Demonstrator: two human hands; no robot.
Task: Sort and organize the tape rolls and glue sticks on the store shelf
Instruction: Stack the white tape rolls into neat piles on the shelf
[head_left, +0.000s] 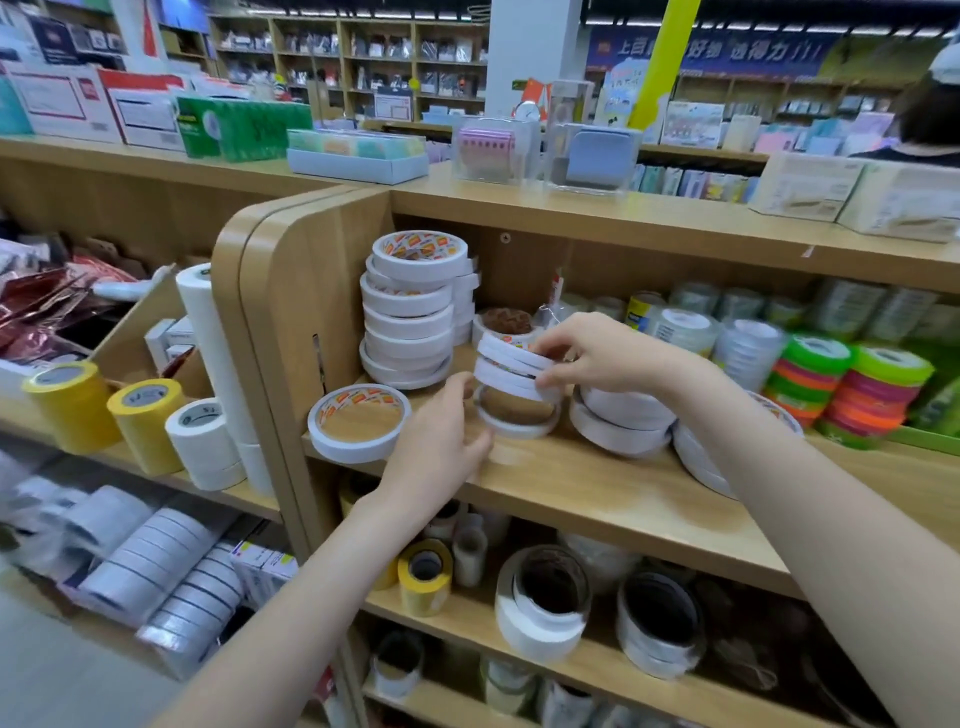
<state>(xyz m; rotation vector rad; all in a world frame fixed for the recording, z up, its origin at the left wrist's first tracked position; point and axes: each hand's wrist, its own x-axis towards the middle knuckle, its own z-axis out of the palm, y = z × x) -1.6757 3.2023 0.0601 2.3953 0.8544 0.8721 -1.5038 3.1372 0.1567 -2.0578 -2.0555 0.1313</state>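
While on the shelf (597, 483), thin tape rolls (511, 371) pinched between right fingers (550, 345), left fingers (460, 395) alongside.

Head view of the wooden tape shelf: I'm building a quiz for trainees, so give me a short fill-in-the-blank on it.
1. The right hand grips a small stack of thin ____ tape rolls.
2. The lone white tape roll with an orange-printed core lies ____ on the wooden shelf board.
3. The neon green and orange tape rolls stand to the ____ of both hands.

Missing words: white; flat; right
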